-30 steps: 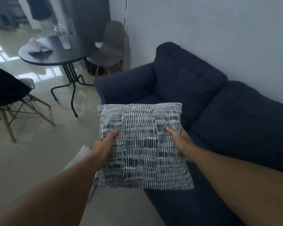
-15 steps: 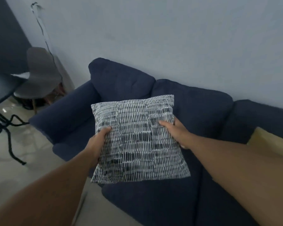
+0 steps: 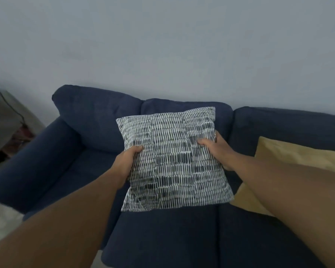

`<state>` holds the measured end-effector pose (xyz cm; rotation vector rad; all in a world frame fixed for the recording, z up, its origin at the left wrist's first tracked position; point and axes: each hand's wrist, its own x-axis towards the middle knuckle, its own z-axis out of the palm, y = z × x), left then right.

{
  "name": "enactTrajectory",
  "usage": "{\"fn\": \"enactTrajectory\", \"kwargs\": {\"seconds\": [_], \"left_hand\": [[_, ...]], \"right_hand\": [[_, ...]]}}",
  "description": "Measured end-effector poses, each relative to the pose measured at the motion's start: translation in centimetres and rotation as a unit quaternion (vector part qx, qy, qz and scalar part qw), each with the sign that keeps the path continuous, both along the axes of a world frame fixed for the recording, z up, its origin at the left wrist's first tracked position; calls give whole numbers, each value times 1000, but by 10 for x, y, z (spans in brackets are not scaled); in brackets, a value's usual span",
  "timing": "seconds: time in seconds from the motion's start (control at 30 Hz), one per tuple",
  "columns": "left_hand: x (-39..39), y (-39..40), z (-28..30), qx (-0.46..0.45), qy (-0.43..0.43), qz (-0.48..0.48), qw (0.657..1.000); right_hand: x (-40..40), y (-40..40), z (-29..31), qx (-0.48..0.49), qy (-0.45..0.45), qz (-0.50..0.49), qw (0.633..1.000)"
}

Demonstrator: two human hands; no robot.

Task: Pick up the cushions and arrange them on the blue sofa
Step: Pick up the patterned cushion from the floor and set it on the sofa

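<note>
I hold a black-and-white patterned cushion in the air over the blue sofa, in front of its middle back pad. My left hand grips the cushion's left edge and my right hand grips its right edge. A mustard-yellow cushion lies on the sofa seat to the right, partly hidden behind my right forearm.
A plain grey wall rises behind the sofa. The sofa's left armrest runs toward me. A grey chair with a dangling cable stands at the far left. A pale object shows at the lower left edge.
My view has swung right along the sofa; the table and chairs have left the frame. The patterned cushion, still in both hands, now hangs before the middle back pad. The yellow cushion shows more fully.
</note>
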<state>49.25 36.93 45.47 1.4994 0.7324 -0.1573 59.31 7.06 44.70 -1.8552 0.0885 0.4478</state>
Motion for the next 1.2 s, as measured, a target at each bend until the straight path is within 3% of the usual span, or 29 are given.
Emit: {"fn": "enactTrajectory", "kwargs": {"seconds": [0.23,0.53,1.0,1.07,1.2], "left_hand": [[36,-25,-2,-42,-28,-14,999],[89,-12,-39,-97,-38,-30,994],[147,38,-116,-144,62,-44,987],[148,39,-135,-145,80,-34,986],[175,54,-230,-151,118,-39,981]], "right_hand": [[5,-34,7,-8,14,-56,998],[3,-17,-14,-36,25,-137,990],[34,30,-76,-41,70,-190,978],[38,28,-89,-32,77,-194,978],[45,22,-121,-3,87,-207,974]]}}
